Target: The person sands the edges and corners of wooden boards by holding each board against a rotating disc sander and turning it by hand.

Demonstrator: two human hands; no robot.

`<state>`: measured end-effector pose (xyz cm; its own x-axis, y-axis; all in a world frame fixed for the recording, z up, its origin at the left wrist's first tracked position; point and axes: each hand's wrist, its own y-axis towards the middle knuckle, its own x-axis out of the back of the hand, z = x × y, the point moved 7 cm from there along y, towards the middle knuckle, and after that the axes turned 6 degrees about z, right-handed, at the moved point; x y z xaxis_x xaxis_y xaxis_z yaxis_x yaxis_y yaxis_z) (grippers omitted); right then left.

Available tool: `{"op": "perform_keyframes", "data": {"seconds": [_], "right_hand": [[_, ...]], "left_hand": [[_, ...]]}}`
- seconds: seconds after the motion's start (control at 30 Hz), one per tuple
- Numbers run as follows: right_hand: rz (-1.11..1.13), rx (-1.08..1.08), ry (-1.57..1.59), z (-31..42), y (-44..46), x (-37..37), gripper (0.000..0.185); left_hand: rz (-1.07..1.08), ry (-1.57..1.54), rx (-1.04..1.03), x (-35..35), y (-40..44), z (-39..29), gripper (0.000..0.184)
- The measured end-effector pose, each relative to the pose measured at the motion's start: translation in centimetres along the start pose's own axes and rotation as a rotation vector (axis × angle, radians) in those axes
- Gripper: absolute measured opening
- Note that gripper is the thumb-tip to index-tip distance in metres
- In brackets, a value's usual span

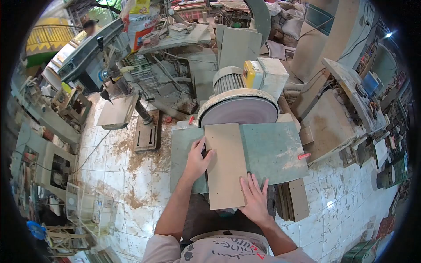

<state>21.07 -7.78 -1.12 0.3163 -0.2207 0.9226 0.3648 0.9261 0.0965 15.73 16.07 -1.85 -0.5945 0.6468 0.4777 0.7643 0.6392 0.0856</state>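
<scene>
A flat tan wooden board (226, 166) lies lengthwise on a green worktable (276, 151). Its far end meets the lower edge of a large sanding disc (239, 110); whether it presses on the disc I cannot tell. My left hand (198, 158) grips the board's left edge, the thumb on top and the fingers along the side. At the near right edge, my right hand (255, 197) rests with fingers stretched and spread, its thumb side against the board and the other fingers on the table.
Behind the disc sits a motor (229, 79) with a yellow-and-white box (265, 76). A drill press (114, 83) stands at left. Stacked boards (294, 199) lean below the table's right side. A red clamp handle (304, 156) sticks out at right. Sawdust lies on the tiled floor (136, 184).
</scene>
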Motion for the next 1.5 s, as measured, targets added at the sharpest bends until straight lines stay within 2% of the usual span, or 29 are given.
{"op": "perform_keyframes", "data": {"seconds": [0.7,0.77,1.3,1.37,1.5], "right_hand": [[0.010,0.010,-0.011,0.1,0.5,-0.3,0.087],[0.003,0.000,-0.007,0.2,0.5,0.0,0.082],[0.019,-0.017,-0.027,-0.7,0.1,0.3,0.081],[0.018,-0.017,-0.069,-0.9,0.0,0.3,0.088],[0.016,-0.029,-0.058,-1.2,-0.1,0.6,0.088]], "left_hand": [[-0.035,0.049,-0.093,0.3,0.3,0.1,0.059],[-0.012,0.054,-0.082,0.3,0.4,0.2,0.060],[0.112,0.197,-0.032,0.1,0.7,-0.3,0.065],[0.128,0.202,-0.011,0.0,0.7,-0.5,0.066],[0.150,0.227,-0.010,-0.3,0.9,-0.7,0.069]]}}
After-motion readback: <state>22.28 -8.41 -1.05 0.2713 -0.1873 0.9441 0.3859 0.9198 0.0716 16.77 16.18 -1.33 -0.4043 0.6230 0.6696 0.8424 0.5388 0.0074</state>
